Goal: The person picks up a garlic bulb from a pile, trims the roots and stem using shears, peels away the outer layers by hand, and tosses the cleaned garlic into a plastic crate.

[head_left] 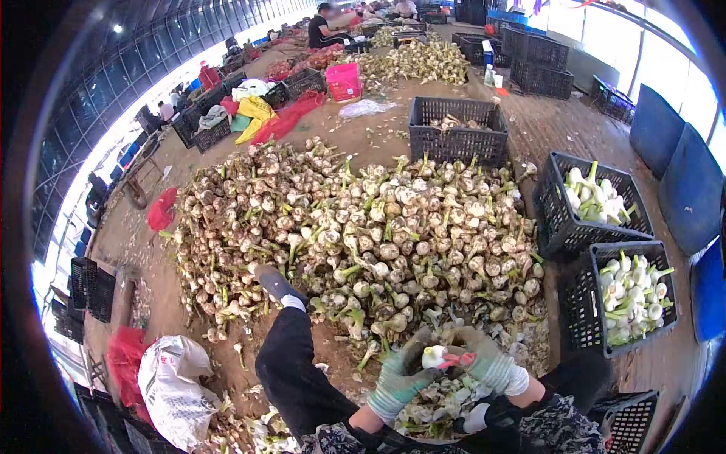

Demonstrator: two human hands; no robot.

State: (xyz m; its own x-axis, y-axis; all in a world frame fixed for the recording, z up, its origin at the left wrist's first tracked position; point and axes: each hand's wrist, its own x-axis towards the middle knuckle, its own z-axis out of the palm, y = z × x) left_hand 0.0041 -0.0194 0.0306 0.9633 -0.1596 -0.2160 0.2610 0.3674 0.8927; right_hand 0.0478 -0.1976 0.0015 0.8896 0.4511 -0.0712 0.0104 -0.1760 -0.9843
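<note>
Both my hands wear dirty striped work gloves and meet above my lap. My left hand is closed around a white garlic bulb. Against the bulb's right side is a small red tool, gripped in my right hand; its working end cannot be made out. Below the hands lies a heap of peeled garlic skins. In front of me spreads a big pile of unpeeled garlic bulbs, many with stems and dirt on them. My left foot rests at the pile's near edge.
To my right stand two black crates of cleaned white garlic. Another black crate stands behind the pile. A white sack and red netting lie at left. Farther back, a person sits by more garlic.
</note>
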